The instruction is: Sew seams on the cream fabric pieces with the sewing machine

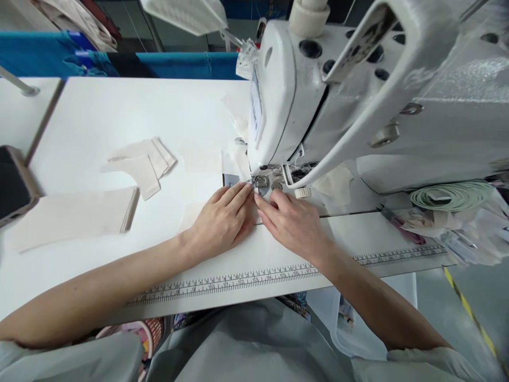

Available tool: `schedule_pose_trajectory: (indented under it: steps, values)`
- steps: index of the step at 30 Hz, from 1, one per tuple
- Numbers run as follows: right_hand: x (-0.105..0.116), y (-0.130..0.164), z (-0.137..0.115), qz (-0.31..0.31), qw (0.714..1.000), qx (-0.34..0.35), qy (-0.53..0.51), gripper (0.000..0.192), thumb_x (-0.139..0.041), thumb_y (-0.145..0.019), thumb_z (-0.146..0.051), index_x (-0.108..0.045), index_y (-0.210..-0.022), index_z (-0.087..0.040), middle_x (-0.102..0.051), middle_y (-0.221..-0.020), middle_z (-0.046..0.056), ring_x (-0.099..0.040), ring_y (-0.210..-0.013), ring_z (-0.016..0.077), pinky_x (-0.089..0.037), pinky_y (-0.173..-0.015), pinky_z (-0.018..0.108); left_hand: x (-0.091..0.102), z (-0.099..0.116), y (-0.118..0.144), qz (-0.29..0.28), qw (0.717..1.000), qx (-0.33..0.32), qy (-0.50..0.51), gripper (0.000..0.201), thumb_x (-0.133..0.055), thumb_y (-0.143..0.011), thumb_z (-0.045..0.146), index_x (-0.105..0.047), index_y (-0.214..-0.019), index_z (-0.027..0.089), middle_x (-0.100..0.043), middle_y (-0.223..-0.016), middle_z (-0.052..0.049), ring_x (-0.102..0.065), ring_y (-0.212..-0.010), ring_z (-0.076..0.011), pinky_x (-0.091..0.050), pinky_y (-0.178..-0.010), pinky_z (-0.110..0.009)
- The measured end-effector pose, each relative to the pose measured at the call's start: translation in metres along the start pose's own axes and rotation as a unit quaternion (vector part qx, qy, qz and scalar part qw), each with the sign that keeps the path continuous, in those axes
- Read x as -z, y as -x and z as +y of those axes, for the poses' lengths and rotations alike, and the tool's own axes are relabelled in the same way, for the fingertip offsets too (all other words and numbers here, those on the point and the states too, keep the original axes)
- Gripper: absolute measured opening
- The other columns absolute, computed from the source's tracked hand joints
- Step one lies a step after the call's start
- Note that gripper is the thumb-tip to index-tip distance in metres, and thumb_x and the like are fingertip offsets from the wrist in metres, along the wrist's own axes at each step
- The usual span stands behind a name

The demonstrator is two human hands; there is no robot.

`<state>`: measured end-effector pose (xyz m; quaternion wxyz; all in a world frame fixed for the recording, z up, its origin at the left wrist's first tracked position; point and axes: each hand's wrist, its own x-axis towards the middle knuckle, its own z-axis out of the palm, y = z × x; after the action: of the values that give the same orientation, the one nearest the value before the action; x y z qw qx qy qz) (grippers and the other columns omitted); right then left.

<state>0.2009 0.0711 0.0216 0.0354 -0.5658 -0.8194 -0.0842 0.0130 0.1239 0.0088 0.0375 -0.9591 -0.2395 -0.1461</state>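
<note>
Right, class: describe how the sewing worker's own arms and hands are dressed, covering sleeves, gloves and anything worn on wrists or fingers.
Both hands are bare: the left hand and the right hand show no gloves, and no rings, watch or bracelet can be seen. The forearms are uncovered to near the elbows, where pale grey-green short sleeves of smooth fabric begin. No markings show.

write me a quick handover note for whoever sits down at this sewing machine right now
Left hand: flat, palm down on the pale fabric piece, fingertips just left of the presser foot.
Right hand: also flat on the table, fingertips at the foot from the right; whether it pinches the cloth cannot be told.
Sewing machine: fabric sits under the foot.
Cut pieces: a small pile farther back on the left, a larger stack near the left edge.
Ruler strip runs along the table's front edge.
Done: fabric placed at the needle. Left: the seam itself; no stitching is visible.
</note>
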Motion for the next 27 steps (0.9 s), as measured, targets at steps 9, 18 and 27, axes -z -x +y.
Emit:
schedule_pose_trajectory:
  steps: [9, 18, 27]
  values:
    - [0.003, -0.003, -0.002, -0.020, 1.000, -0.011, -0.003, 0.038, -0.035, -0.101, -0.029, -0.059, -0.131, -0.023, -0.066, -0.097, 0.007, -0.058, -0.071, 0.0147, -0.031, -0.054, 0.030, 0.001, -0.003, -0.001, -0.020, 1.000, 0.001, -0.003, 0.039, -0.044, -0.093, 0.025, -0.061, -0.119, 0.002, -0.054, -0.136, -0.022, -0.050, -0.127, -0.0339, -0.046, -0.101, -0.049]
    - [-0.008, -0.013, 0.039, 0.084, 0.988, -0.079, -0.100, 0.039, -0.040, -0.099, -0.037, -0.072, -0.097, -0.016, -0.070, -0.077, 0.006, -0.061, -0.064, 0.0165, -0.033, -0.053, 0.027, 0.003, -0.006, -0.004, -0.021, 0.999, 0.009, 0.027, 0.044, -0.046, -0.092, 0.025, -0.056, -0.126, -0.001, -0.054, -0.135, -0.024, -0.051, -0.126, -0.0347, -0.046, -0.101, -0.051]
    - [-0.025, -0.019, 0.048, 0.157, 0.975, -0.091, -0.128, 0.032, -0.049, -0.096, -0.033, -0.070, -0.078, -0.017, -0.070, -0.071, 0.005, -0.063, -0.064, 0.0158, -0.037, -0.055, 0.026, 0.003, -0.004, -0.003, -0.028, 0.999, 0.012, 0.015, 0.044, -0.043, -0.094, 0.026, -0.056, -0.126, -0.001, -0.054, -0.136, -0.023, -0.051, -0.126, -0.0343, -0.045, -0.102, -0.051]
